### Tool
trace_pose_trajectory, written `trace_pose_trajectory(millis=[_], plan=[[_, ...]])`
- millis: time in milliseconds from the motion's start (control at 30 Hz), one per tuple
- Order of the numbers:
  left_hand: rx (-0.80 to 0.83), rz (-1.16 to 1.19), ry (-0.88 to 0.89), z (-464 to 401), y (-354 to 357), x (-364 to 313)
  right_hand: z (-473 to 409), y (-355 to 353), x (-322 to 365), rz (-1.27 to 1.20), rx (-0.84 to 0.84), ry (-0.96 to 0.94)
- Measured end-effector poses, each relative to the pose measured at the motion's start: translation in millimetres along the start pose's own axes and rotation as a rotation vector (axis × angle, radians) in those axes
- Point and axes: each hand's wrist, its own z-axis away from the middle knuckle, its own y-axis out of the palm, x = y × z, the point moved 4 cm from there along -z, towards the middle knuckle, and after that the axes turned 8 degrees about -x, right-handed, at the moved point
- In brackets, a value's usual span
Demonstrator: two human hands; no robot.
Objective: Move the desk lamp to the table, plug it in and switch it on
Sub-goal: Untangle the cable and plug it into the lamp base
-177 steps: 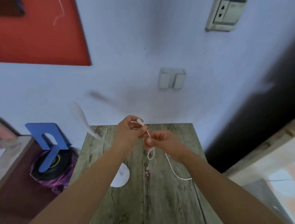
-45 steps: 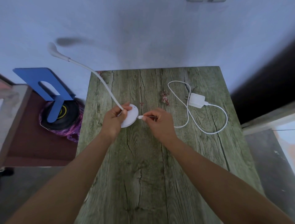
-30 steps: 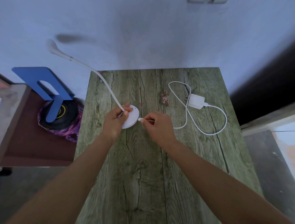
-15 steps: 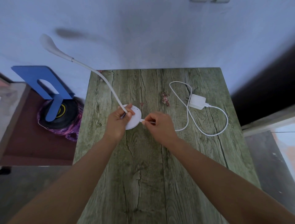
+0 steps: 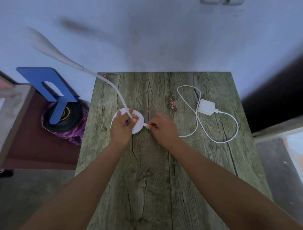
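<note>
A white desk lamp stands on the grey-green wooden table point(image 5: 164, 172); its round base point(image 5: 139, 122) is at mid-left and its thin neck curves up to the head point(image 5: 44, 43) over the table's far-left corner. My left hand point(image 5: 122, 126) grips the base where the neck joins it. My right hand point(image 5: 164, 128) pinches the small connector at the end of the white cable point(image 5: 218, 138), its tip touching the base's right edge. The cable loops across the table to the white plug adapter point(image 5: 206, 107), which lies flat with its prongs free.
A blue metal bookend point(image 5: 49, 85) stands on a black disc over purple cloth on a low reddish surface to the left. The grey wall is just behind the table, with a fitting at the top edge point(image 5: 221, 1). A reddish stain point(image 5: 173, 102) marks the tabletop.
The lamp base has shifted slightly right under my left hand and the lamp head has swung higher. My right hand has brought the cable's connector up against the base.
</note>
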Motion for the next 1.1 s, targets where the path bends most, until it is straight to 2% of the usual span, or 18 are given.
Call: trace_pose_trajectory(millis=[200, 400, 667, 800, 867, 967, 1100], plan=[[-0.084, -0.222, 0.029, -1, -3, 2, -11, 11, 1, 0.059, -0.005, 0.020], [-0.097, -0.321, 0.115, -1, -4, -5, -17, 16, -1, 0.069, 0.021, -0.001], [0.029, -0.467, 0.080, 9, -6, -17, -13, 2, 4, 0.126, 0.031, -0.106], [-0.074, -0.597, 0.086, 23, -25, -27, -5, -16, 12, 0.109, 0.000, -0.102], [-0.073, -0.721, 0.140, 29, -33, -32, 1, -24, 14, 0.104, 0.001, -0.094], [0.021, -0.871, 0.251, 42, -32, -49, 13, -41, 13, 0.107, -0.002, -0.060], [0.106, -0.759, 0.367, 61, -5, -85, 22, -74, 0, 0.142, -0.021, -0.003]])
